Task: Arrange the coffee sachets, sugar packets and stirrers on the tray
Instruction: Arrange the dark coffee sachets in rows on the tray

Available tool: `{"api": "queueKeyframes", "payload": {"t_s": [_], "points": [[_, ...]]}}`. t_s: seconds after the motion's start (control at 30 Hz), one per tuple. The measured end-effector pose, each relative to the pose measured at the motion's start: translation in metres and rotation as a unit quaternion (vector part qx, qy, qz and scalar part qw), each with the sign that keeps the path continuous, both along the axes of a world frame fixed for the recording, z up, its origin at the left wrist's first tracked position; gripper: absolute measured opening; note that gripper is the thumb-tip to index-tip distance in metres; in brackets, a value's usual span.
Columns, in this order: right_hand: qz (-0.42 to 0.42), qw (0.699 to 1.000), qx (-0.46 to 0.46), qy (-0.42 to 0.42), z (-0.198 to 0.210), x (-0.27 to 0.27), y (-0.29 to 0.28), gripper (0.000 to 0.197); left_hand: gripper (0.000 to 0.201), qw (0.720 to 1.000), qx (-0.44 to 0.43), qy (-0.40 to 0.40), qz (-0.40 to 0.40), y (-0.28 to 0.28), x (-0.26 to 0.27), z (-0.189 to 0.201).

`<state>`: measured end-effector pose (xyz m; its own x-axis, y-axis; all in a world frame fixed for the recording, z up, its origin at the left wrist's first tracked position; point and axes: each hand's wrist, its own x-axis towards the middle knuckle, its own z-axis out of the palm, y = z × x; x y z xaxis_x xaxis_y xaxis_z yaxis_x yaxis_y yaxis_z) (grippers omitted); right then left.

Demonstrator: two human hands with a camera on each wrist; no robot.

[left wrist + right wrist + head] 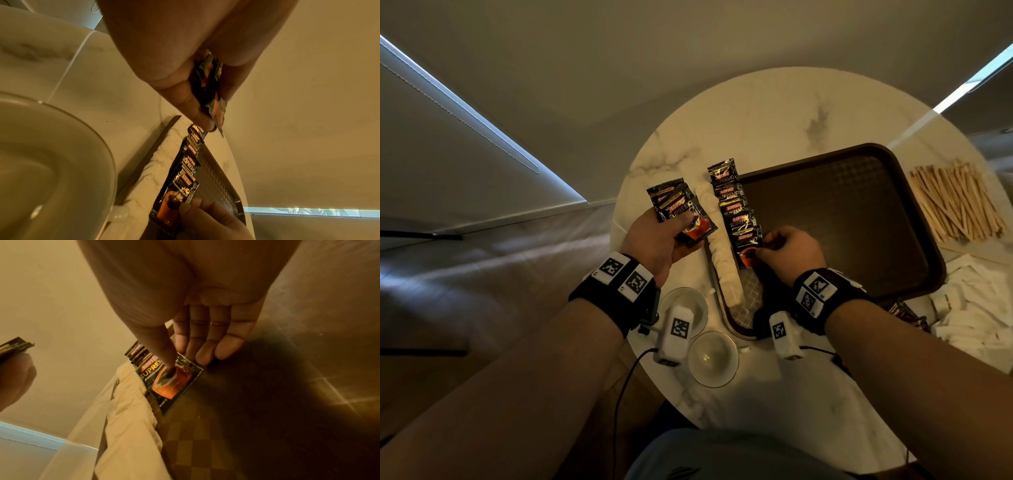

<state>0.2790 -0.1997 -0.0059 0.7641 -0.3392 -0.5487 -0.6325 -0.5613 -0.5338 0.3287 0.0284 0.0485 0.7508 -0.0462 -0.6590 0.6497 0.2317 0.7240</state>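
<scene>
A dark brown tray (859, 205) lies on a round marble table. Several black coffee sachets (731, 202) overlap in a row along the tray's left side, also visible in the left wrist view (191, 155). My right hand (787, 246) is at the near end of that row. Its thumb presses on the nearest sachet (174, 386), and its fingers (205, 345) reach out straight over the tray floor (246, 402). My left hand (671, 233) hovers left of the tray and grips a small fan of sachets (678, 212) between thumb and fingers (185, 91).
A white rolled cloth (722, 253) lies along the tray's left rim. Wooden stirrers (955, 202) are piled right of the tray. White sugar packets (979, 308) are heaped at the near right. Two white saucers (714, 359) sit near the front edge, under my left wrist.
</scene>
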Motion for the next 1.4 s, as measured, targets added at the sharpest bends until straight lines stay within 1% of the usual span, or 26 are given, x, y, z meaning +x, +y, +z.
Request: {"api": "queueKeyframes", "payload": {"t_s": [0.1, 0.23, 0.37, 0.43, 0.5, 0.6, 0.7, 0.77, 0.83, 0.9, 0.97, 1.03, 1.1, 1.27, 1.33, 1.4], "points": [[0.001, 1.0, -0.005, -0.01, -0.002, 0.0, 0.0, 0.018, 0.019, 1.0, 0.001, 0.003, -0.002, 0.0, 0.001, 0.0], [0.007, 1.0, -0.017, -0.001, -0.003, 0.0, 0.001, 0.015, 0.019, 1.0, 0.0, 0.014, 0.001, -0.001, 0.001, 0.0], [-0.009, 1.0, 0.004, -0.019, 0.002, 0.0, 0.0, 0.011, 0.02, 1.0, -0.013, 0.022, 0.007, -0.003, 0.002, 0.001], [-0.026, 0.998, 0.038, -0.048, 0.012, 0.001, 0.002, 0.009, 0.026, 1.0, 0.001, 0.007, -0.01, -0.004, 0.002, 0.0], [-0.033, 0.989, 0.11, -0.09, 0.031, 0.004, 0.005, 0.008, 0.036, 0.999, 0.01, -0.016, -0.037, -0.006, 0.002, 0.001], [0.01, 0.968, 0.213, -0.134, 0.063, 0.012, 0.01, 0.012, 0.042, 0.996, -0.001, -0.045, -0.074, -0.01, 0.003, 0.008], [0.051, 0.961, 0.232, -0.142, 0.078, 0.023, 0.011, 0.005, 0.042, 0.992, -0.008, -0.067, -0.105, -0.017, 0.004, 0.016], [0.059, 0.961, 0.229, -0.141, 0.08, 0.029, 0.008, 0.007, 0.039, 0.991, -0.011, -0.071, -0.116, -0.021, 0.004, 0.02], [0.054, 0.959, 0.239, -0.14, 0.082, 0.031, 0.005, 0.008, 0.035, 0.99, -0.013, -0.067, -0.122, -0.023, 0.006, 0.023], [0.033, 0.954, 0.261, -0.144, 0.084, 0.029, 0.002, 0.007, 0.027, 0.991, -0.01, -0.056, -0.117, -0.023, 0.006, 0.024], [0.004, 0.949, 0.279, -0.151, 0.083, 0.025, -0.003, 0.008, 0.017, 0.996, -0.016, -0.024, -0.084, -0.023, 0.006, 0.023], [-0.022, 0.949, 0.278, -0.149, 0.074, 0.017, -0.012, 0.011, 0.018, 0.999, -0.03, 0.021, -0.04, -0.022, 0.006, 0.022], [-0.038, 0.959, 0.252, -0.124, 0.06, 0.004, -0.022, 0.014, 0.02, 0.999, -0.017, 0.046, -0.023, -0.02, 0.006, 0.018], [-0.039, 0.98, 0.196, -0.017, 0.019, -0.029, -0.035, 0.014, 0.021, 0.996, 0.055, 0.046, -0.048, -0.02, 0.005, 0.01], [-0.03, 0.983, 0.18, 0.006, 0.009, -0.037, -0.033, 0.013, 0.014, 0.992, 0.101, 0.043, -0.059, -0.021, 0.005, 0.005], [-0.026, 0.985, 0.168, 0.017, 0.002, -0.041, -0.029, 0.013, 0.011, 0.988, 0.127, 0.045, -0.074, -0.021, 0.006, 0.0]]}}
